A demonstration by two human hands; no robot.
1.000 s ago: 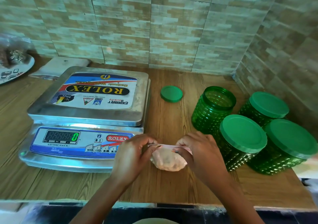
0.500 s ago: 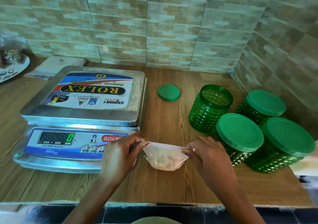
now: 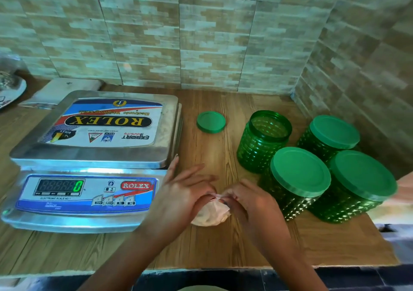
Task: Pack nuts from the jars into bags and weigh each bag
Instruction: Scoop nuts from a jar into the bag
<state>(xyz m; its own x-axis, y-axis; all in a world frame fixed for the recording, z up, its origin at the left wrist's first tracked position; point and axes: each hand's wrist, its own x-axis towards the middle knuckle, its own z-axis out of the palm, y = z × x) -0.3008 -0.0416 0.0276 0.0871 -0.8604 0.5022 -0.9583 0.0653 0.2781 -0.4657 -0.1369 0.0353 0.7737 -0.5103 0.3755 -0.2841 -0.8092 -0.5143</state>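
left hand [image 3: 185,193] and right hand [image 3: 249,202] pinch a filled bag's [image 3: 211,216] mouth; weighing on the scale [image 3: 93,156] beside them looks undone.

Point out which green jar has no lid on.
The jar nearest the scale, back left of the cluster: its mouth is uncovered; the other three are capped.

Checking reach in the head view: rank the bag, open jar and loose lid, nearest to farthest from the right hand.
1. bag, pinched by the right hand.
2. open jar, just behind the hand.
3. loose lid, farthest back, left of the jar.
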